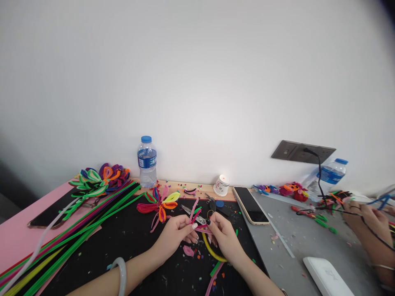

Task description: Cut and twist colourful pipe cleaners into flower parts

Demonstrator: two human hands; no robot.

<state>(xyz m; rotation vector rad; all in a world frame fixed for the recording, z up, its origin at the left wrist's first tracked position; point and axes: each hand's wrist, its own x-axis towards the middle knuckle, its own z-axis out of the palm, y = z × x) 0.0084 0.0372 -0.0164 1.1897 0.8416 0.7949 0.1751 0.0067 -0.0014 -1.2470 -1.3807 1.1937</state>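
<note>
My left hand point(177, 233) and my right hand point(224, 236) meet over the black mat point(129, 242), both pinched on pink pipe cleaner pieces point(195, 214) that stick up between them. A yellow pipe cleaner loop point(212, 253) lies under my right hand. Small scissors point(191, 213) rest just beyond my fingers. A finished multicoloured pipe cleaner flower point(160, 202) lies to the left of my left hand. A pale bangle point(121, 274) sits on my left wrist.
Long pipe cleaners point(70, 234) and made flowers point(101, 179) lie at left. A water bottle point(147, 162), a thread spool point(221, 185) and a phone point(250, 204) stand behind. Another person's hands point(367, 218) work at right near a second bottle point(331, 174) and a white box point(328, 276).
</note>
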